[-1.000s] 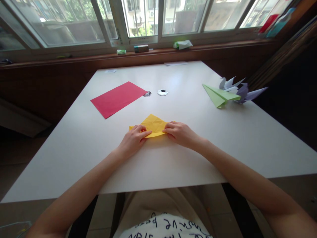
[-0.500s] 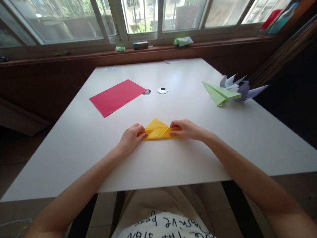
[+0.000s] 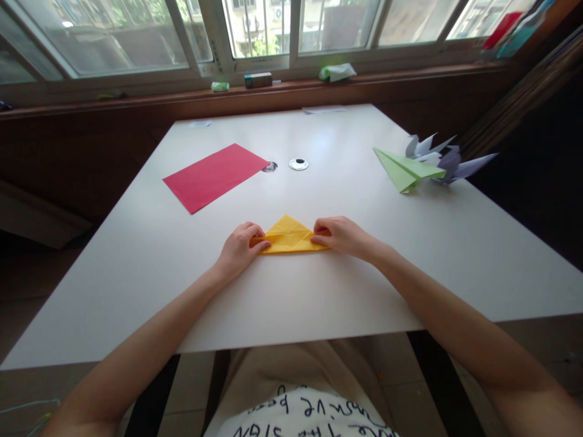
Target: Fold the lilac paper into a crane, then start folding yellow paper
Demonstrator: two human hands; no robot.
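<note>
Yellow paper (image 3: 288,236): folded into flat triangle, apex pointing away from person, crease lines across face, long edge nearest person. Lies flat on white table (image 3: 319,291), nearer person than red sheet (image 3: 215,175).

Left hand (image 3: 238,247): fingers curled, pinching left corner of yellow paper. Right hand (image 3: 342,235): fingers curled, pinching right corner of yellow paper.

Green paper plane (image 3: 405,170) well right of yellow paper and farther from person, purple-white folded pieces (image 3: 449,161) touching its far side.

Versus one second ago: then paper loose, rumpled, upper part raised; now pressed into neat triangle. Hands shifted outward to corners.
</note>
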